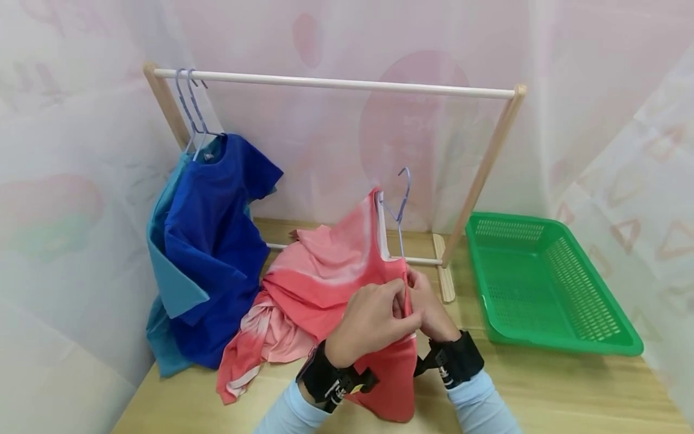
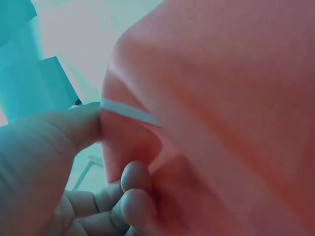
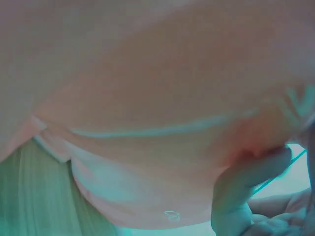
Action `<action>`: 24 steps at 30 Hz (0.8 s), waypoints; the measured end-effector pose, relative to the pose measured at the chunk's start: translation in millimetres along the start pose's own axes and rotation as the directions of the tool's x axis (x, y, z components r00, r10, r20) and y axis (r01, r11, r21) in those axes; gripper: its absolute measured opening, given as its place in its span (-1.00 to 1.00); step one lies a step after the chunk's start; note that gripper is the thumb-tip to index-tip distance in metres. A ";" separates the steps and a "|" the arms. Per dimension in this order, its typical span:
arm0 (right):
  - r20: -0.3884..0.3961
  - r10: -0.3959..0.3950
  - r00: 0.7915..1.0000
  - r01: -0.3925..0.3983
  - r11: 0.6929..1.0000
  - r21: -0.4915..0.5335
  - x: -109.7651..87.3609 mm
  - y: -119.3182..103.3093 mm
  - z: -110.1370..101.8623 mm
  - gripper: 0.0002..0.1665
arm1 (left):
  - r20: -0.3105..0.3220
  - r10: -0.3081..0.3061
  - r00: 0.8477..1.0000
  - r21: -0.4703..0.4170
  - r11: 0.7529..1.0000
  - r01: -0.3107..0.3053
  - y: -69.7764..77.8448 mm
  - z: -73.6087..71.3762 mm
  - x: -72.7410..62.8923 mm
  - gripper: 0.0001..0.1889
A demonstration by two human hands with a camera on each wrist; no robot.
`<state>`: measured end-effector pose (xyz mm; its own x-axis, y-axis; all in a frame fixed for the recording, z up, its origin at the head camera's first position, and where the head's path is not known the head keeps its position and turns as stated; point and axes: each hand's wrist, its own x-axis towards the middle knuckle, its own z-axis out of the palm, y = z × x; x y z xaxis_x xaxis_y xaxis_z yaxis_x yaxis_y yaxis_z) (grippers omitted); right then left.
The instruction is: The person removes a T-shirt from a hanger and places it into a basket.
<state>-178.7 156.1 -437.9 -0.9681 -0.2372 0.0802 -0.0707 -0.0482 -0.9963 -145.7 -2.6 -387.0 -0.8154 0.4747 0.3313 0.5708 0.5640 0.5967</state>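
Observation:
A red and white tie-dye T-shirt [image 1: 341,259] lies bunched on the table, its collar end raised. A purple wire hanger [image 1: 402,211] stands up out of its neck, the hook free in the air; its lower part is hidden in the cloth. My left hand [image 1: 374,319] pinches the shirt's near shoulder between thumb and fingers. From the other side, my right hand [image 1: 431,307] grips the same shoulder edge. Close up in the left wrist view, the thumb and curled fingers [image 2: 135,177] hold the red cloth. A bent finger [image 3: 241,187] presses the fabric in the right wrist view.
A wooden rack with a white rail [image 1: 336,83] spans the back. On its left end hang a blue T-shirt [image 1: 211,205] and a teal shirt [image 1: 168,259] on purple hangers. A green plastic basket [image 1: 640,346] sits at the right, beside the rack's foot [image 1: 444,277].

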 end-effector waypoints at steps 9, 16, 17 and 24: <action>-0.059 -0.189 0.980 0.193 0.978 0.072 0.2 12.3 14.2 -0.42 | -0.199 0.077 0.977 -0.002 0.997 -0.079 -12.9 -4.3 11.1 -0.56; 0.052 -0.157 0.986 0.149 0.979 0.141 0.1 22.0 27.8 -0.35 | -0.370 -0.092 0.925 -0.154 0.987 0.037 -37.9 -8.1 23.3 -0.64; 0.070 -0.151 0.986 0.142 0.982 0.125 0.0 22.4 27.9 -0.33 | -0.367 -0.105 0.924 -0.184 0.982 0.039 -41.1 -8.2 24.4 -0.66; 0.173 -0.047 0.984 0.089 0.964 -0.249 -9.6 11.4 15.4 -0.41 | -0.313 -0.123 0.942 -0.330 0.944 0.014 -59.1 1.3 27.6 -0.71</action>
<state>-166.5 142.9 -449.6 -0.9078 -0.3986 0.1306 -0.2147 0.1740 -0.9611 -201.7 -22.0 -414.0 -0.8685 0.1660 0.4672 0.4956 0.3155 0.8092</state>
